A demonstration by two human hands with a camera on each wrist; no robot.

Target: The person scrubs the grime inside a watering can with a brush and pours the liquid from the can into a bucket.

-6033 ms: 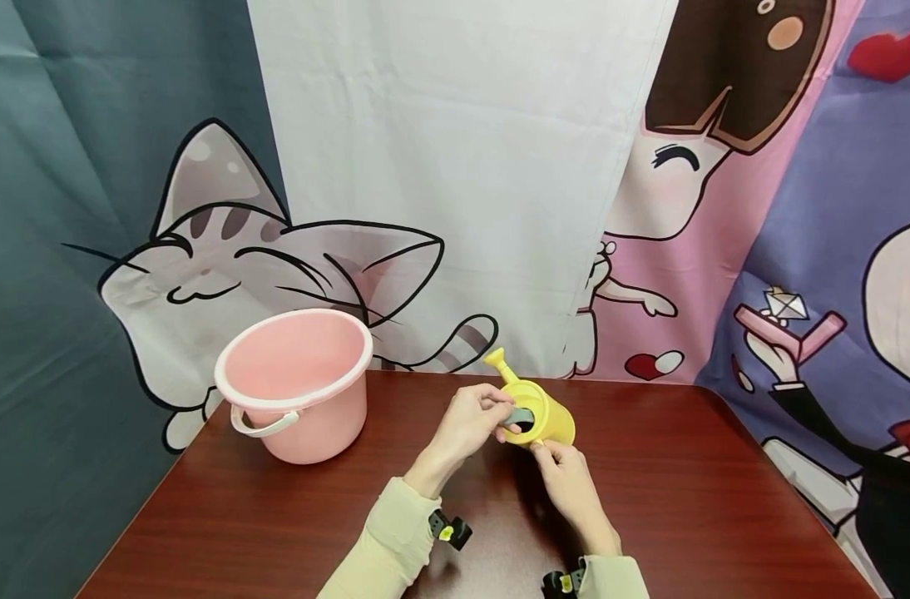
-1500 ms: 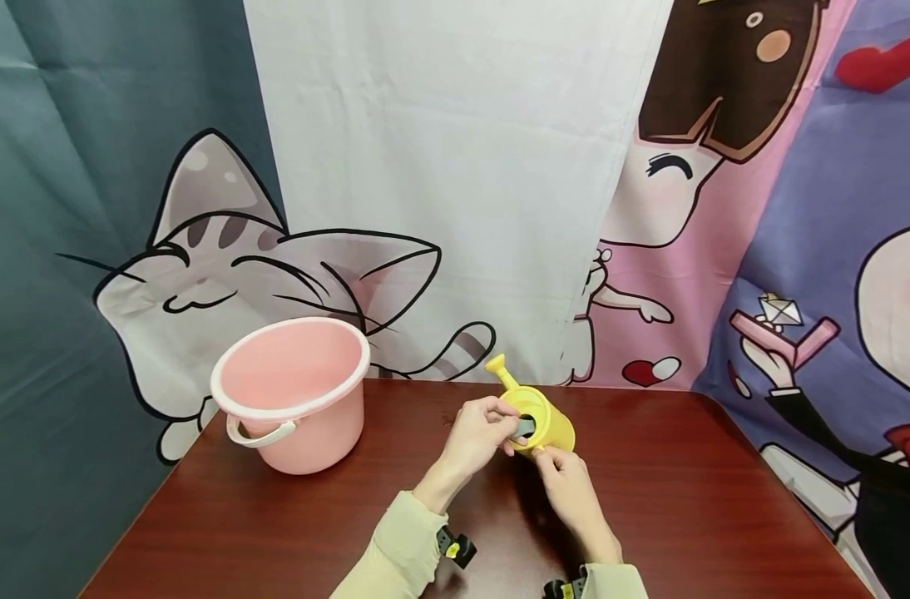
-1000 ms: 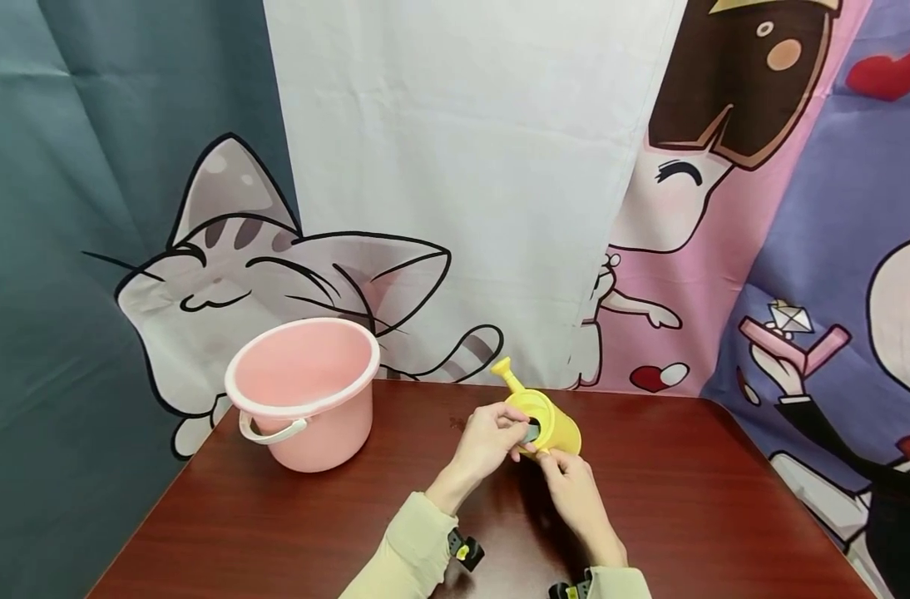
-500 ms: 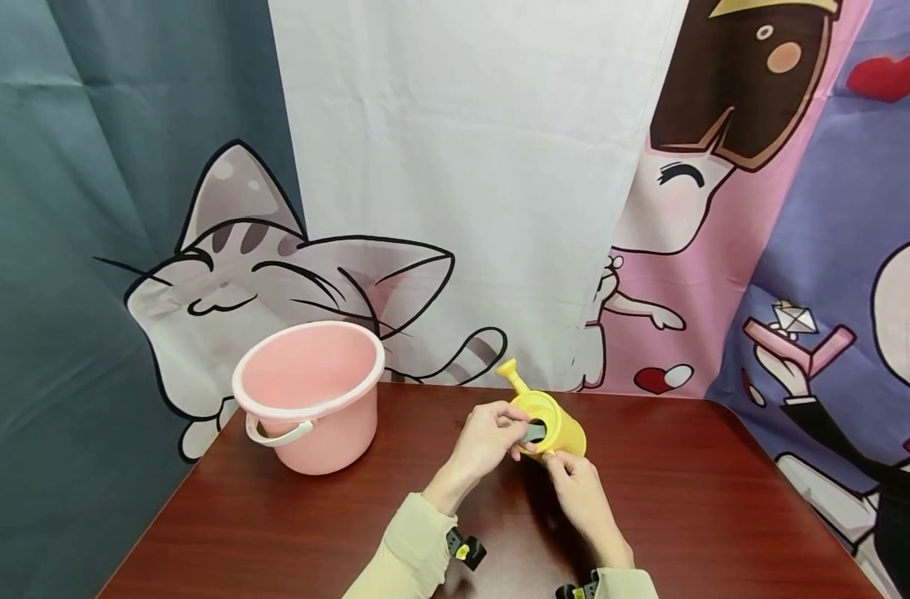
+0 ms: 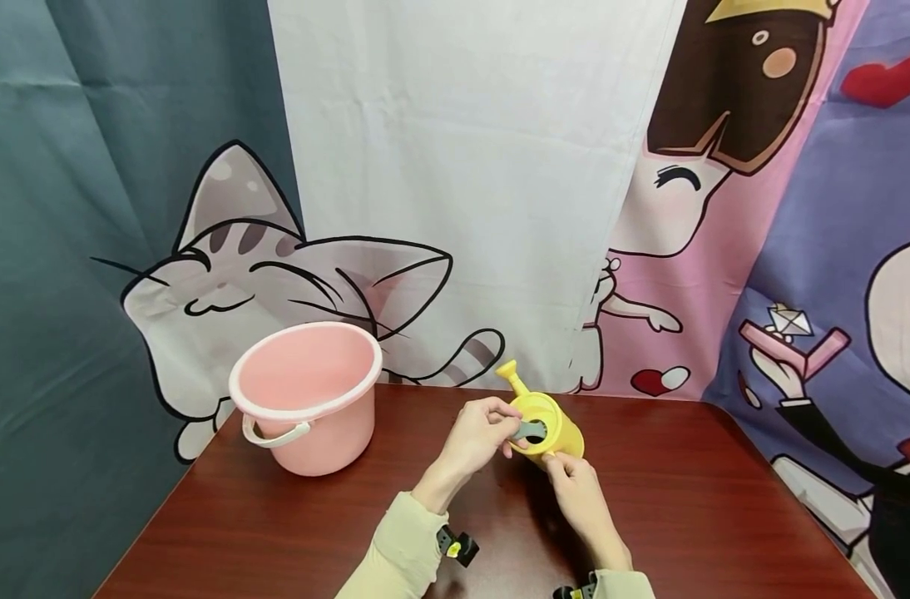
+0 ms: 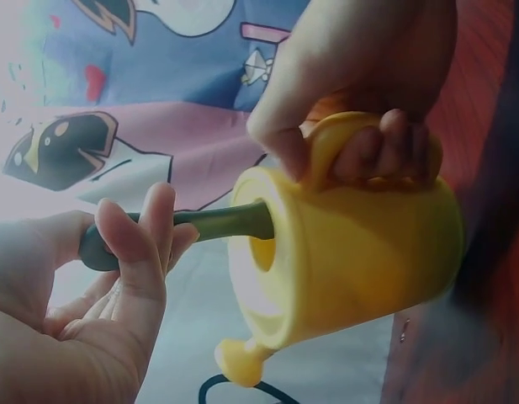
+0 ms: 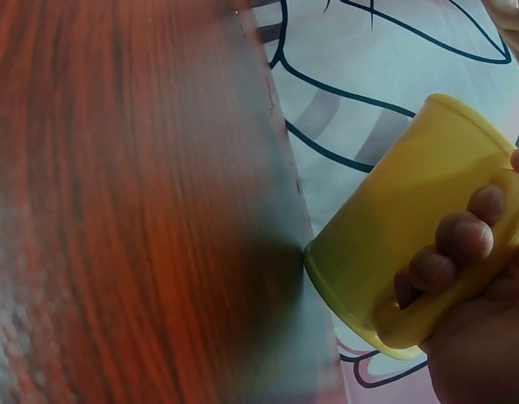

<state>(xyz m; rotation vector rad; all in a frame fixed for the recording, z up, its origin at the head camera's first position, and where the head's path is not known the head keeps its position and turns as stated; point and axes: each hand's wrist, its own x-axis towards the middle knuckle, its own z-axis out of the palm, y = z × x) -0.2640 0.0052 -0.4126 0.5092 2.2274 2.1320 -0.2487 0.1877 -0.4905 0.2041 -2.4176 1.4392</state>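
A yellow watering can (image 5: 567, 434) is held tilted above the table, its round opening turned toward my left hand. My right hand (image 5: 577, 499) grips its handle; in the right wrist view the fingers curl through the yellow handle (image 7: 406, 324). My left hand (image 5: 472, 439) pinches the end of a dark green handle (image 6: 230, 223) between thumb and fingers. That green handle runs into the can's opening, so its far end is hidden and its kind cannot be told. The yellow spout (image 6: 242, 360) points away from me.
A pink bucket (image 5: 328, 441) with a white handle (image 5: 279, 437) stands at the table's left back. The dark red wooden table (image 5: 694, 499) meets a cartoon-printed cloth backdrop (image 5: 455, 125) behind.
My left hand has drawn slightly left from the can's opening, and more of the green handle shows. My right hand keeps its grip on the can. The head view has shifted a little.
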